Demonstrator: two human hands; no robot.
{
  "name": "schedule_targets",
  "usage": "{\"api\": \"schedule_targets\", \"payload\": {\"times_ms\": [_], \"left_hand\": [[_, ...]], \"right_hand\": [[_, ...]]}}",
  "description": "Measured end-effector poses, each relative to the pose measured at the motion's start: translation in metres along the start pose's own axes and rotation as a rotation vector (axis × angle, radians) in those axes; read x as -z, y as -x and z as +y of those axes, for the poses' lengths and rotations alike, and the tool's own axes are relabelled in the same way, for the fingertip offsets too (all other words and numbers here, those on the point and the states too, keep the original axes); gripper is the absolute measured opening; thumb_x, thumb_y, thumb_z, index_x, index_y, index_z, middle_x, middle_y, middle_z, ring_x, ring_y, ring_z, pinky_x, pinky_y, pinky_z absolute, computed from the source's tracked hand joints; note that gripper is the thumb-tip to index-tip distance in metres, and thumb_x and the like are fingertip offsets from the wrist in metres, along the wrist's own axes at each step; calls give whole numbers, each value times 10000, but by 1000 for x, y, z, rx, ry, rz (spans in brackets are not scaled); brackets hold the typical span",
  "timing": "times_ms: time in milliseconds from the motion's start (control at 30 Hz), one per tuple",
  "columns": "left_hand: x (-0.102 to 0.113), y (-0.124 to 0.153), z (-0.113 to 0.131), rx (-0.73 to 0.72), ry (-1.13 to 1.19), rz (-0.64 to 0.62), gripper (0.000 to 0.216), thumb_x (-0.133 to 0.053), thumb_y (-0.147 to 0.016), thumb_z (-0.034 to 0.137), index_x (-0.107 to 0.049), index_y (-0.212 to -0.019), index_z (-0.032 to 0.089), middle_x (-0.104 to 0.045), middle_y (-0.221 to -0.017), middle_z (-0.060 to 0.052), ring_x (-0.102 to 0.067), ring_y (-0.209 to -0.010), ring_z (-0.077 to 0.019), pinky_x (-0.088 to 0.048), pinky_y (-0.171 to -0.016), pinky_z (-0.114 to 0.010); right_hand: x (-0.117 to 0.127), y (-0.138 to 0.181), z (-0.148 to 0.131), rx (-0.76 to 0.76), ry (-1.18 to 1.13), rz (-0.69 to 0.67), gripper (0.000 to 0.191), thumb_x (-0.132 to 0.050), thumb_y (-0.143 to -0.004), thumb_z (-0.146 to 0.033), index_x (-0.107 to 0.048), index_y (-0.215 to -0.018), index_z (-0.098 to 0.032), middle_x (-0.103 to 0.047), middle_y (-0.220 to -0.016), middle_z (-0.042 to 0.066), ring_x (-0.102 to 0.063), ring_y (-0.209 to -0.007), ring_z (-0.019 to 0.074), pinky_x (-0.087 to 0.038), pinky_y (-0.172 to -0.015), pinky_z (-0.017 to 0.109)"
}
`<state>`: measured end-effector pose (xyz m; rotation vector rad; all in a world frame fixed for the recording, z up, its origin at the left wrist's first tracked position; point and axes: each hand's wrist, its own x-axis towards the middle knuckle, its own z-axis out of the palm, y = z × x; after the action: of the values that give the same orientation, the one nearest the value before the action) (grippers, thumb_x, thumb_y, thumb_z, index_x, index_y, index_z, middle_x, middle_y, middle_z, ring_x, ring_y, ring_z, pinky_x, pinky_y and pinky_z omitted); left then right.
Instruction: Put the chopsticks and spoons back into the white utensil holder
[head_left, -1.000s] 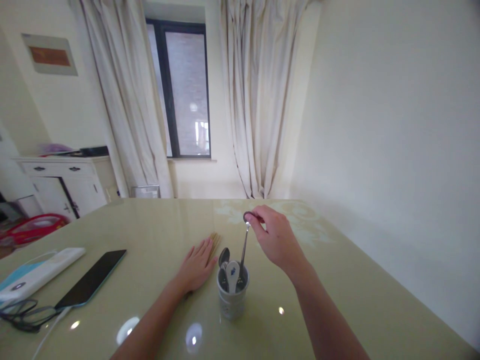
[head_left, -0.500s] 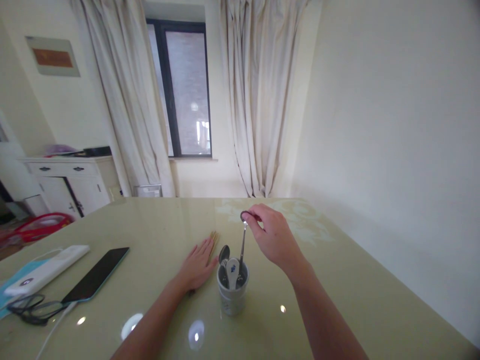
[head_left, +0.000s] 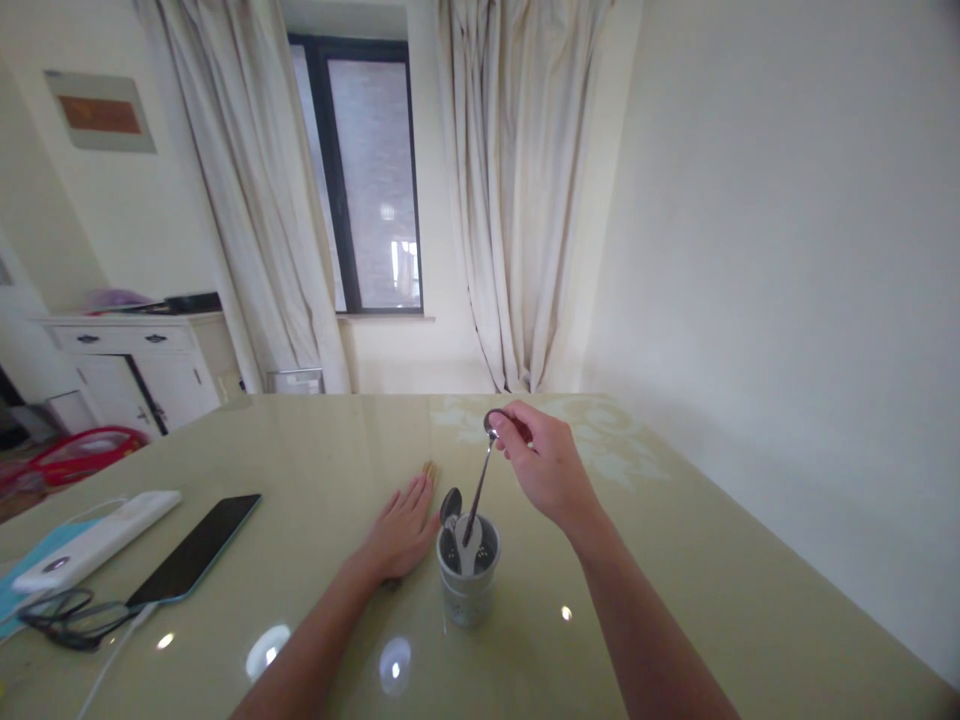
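Observation:
My right hand (head_left: pixel 544 468) pinches the bowl end of a metal spoon (head_left: pixel 480 478). The spoon's handle slants down into a grey perforated utensil cup (head_left: pixel 468 588) on the table. Inside the cup stand a white ceramic spoon (head_left: pixel 469 540) and a dark metal spoon (head_left: pixel 449 505). My left hand (head_left: pixel 401 530) lies flat on the table just left of the cup, fingers stretched out over a bundle of wooden chopsticks (head_left: pixel 429 469) whose tips show beyond the fingertips.
The glossy green table (head_left: pixel 675 560) reaches to a cream wall on the right. At its left edge lie a black phone (head_left: pixel 196 548), a white power bank (head_left: pixel 97 540), glasses (head_left: pixel 64 620) and a cable. Curtains, a window and a white cabinet (head_left: pixel 142 365) stand behind.
My right hand has risen slightly and tilted the spoon, so the handle now slants left into the cup. My left hand stays flat on the chopsticks.

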<state>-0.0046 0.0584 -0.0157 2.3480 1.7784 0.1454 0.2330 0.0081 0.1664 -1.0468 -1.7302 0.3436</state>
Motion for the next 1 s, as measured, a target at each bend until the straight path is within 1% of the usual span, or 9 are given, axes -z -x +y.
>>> {"api": "schedule_targets", "payload": {"times_ms": [67,167,267,367,433,600,700,833,1000], "left_hand": [[12,-2,0,4,78,62,696,-211,-1060,466,-271,-1683,161,-179,-1763,-102,-151,-1642,-251,-145,-1325,-504],[56,0,9,-20,356,365,677,-248,-1060,483,-407,-1612,125,-326,-1723,-149,-272,-1613,-255,-213,-1313,-473],[116,16,34,-132,729,563,621,-279,-1069,561,-564,-1474,186,-670,-1450,-137,-594,-1368,-259,-423,-1187,-471],[157,40,67,-257,910,377,579,-387,-1047,613,-663,-1303,173,-780,-1076,-103,-710,-953,-219,-563,-891,-366],[166,53,86,-318,943,238,518,-434,-1039,609,-684,-1185,180,-712,-841,-29,-611,-710,-163,-516,-680,-284],[165,49,83,-354,950,229,445,-475,-1011,568,-661,-864,191,-490,-664,45,-437,-603,-122,-363,-555,-232],[159,25,43,-203,935,302,467,-470,-967,603,-640,-817,195,-528,-636,42,-439,-573,-128,-344,-544,-241],[132,-11,-25,56,765,347,479,-464,-896,600,-639,-725,188,-600,-592,-4,-526,-582,-163,-363,-561,-265],[85,-35,-67,286,516,136,325,-510,-895,425,-673,-761,177,-721,-669,-47,-620,-607,-174,-427,-598,-266]], "right_hand": [[-1,-1,2,-42,-98,19,280,-572,-1023,-376,-672,-820,-210,-687,-663,-6,-630,-613,149,-433,-597,260],[-4,-4,4,-83,-238,49,317,-591,-1009,-446,-676,-826,-201,-692,-661,4,-659,-611,157,-498,-604,265],[-11,-4,4,-85,-349,89,327,-618,-993,-476,-701,-861,-188,-707,-689,19,-687,-633,172,-546,-622,279],[-18,-1,-1,-87,-386,138,305,-642,-987,-458,-720,-885,-182,-736,-733,32,-710,-658,179,-569,-646,285],[-22,2,-6,-75,-384,143,302,-644,-990,-449,-723,-873,-182,-735,-720,30,-702,-643,173,-564,-634,277],[-25,5,-6,-69,-302,76,292,-651,-988,-455,-749,-942,-183,-730,-728,22,-678,-655,164,-529,-617,264],[-22,5,3,-102,-142,-116,326,-693,-965,-475,-759,-1115,-194,-774,-867,39,-711,-781,182,-539,-702,285],[-18,9,11,-69,36,-524,390,-814,-884,-439,-759,-1197,-213,-786,-1087,71,-720,-971,226,-546,-830,324],[-28,13,15,-19,111,-692,185,-812,-870,-237,-798,-1053,-218,-792,-1047,42,-716,-971,217,-525,-876,315]]}}
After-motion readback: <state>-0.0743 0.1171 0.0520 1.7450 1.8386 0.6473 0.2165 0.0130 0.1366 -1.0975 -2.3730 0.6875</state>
